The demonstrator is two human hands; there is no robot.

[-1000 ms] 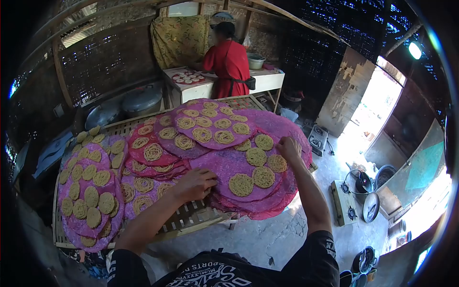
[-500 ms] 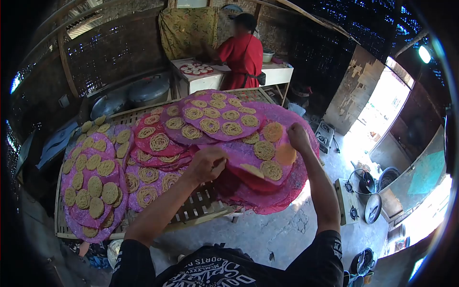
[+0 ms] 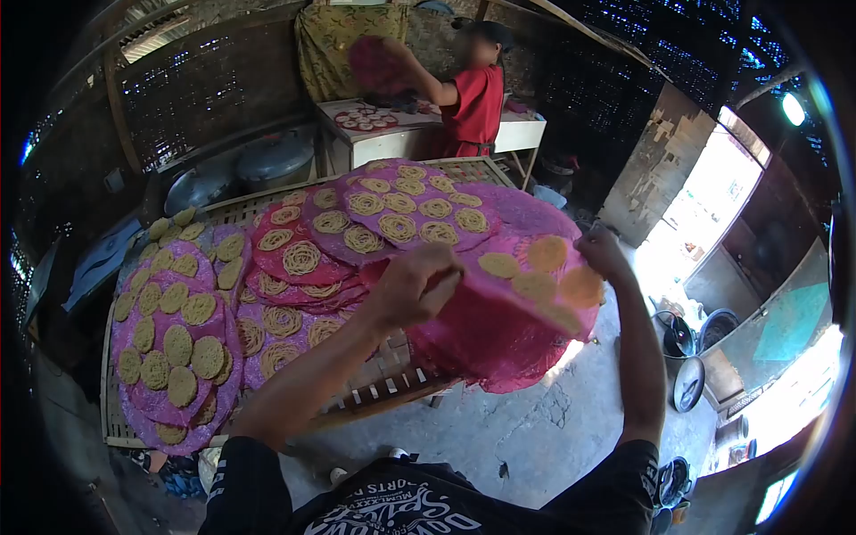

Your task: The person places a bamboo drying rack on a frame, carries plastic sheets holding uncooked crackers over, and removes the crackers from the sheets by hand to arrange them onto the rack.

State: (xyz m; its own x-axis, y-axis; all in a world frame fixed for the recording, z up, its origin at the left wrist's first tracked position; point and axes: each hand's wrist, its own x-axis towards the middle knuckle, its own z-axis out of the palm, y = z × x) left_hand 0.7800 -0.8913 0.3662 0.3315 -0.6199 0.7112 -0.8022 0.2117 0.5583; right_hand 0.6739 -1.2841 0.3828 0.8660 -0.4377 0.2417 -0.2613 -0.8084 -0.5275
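A round pink mesh sheet (image 3: 499,290) hangs tilted and lifted between my two hands. Several flat noodle discs (image 3: 535,287) lie on it, and the orange ones (image 3: 581,287) sit towards its right edge. My left hand (image 3: 415,285) is closed on the sheet's left edge, with its fingertips partly hidden. On the opposite side, my right hand (image 3: 604,252) pinches the edge. Under the raised sheet is a stack of dark pink mesh sheets (image 3: 499,361). Just beyond my left hand, a purple sheet (image 3: 464,239) carries several coiled noodle rounds (image 3: 398,227).
A bamboo rack (image 3: 357,392) supports more pink sheets of noodle discs at the left. At the back, a person in a red shirt (image 3: 473,107) stands by a white table (image 3: 508,134), holding up a pink sheet (image 3: 379,67). Pans (image 3: 689,385) lie on the floor at right.
Both my hands have moved right, raising and tilting the mesh sheet with its discs. The person in red has turned and lifted a pink sheet.
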